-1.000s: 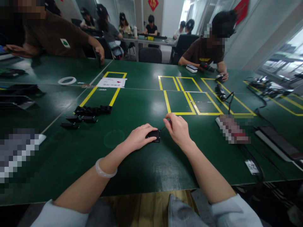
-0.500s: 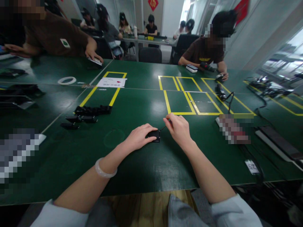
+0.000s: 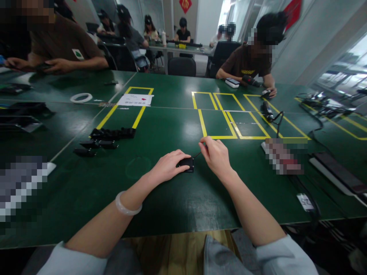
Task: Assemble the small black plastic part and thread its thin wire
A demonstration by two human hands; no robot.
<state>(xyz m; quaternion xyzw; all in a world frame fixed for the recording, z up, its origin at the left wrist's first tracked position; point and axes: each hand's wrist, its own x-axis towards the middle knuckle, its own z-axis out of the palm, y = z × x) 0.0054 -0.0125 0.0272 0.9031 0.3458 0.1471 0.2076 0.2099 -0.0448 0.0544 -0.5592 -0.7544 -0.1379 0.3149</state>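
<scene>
On the green table in front of me lies a small black square part [image 3: 187, 165], with pale screw-like dots along its right edge. My left hand [image 3: 171, 164] is closed on it from the left, fingers over its top side and thumb along the near side. My right hand [image 3: 215, 152] is pinched around a thin dark rod-like tool [image 3: 197, 155]. The tool's tip meets the far right corner of the black part. The end inside my fingers is mostly hidden, so its exact kind is unclear.
Several black parts [image 3: 113, 133] lie to the left, beyond my forearm. Yellow tape outlines [image 3: 220, 137] mark the table. A cabled black tool [image 3: 267, 111] and a blurred-out device [image 3: 283, 156] lie right. Two co-workers sit across, one at far left [image 3: 65, 49], one at right [image 3: 249, 61].
The co-worker at far left has drawn a hand back to the left from near the table seam, and a small dark item lies there now. My own hands barely differ.
</scene>
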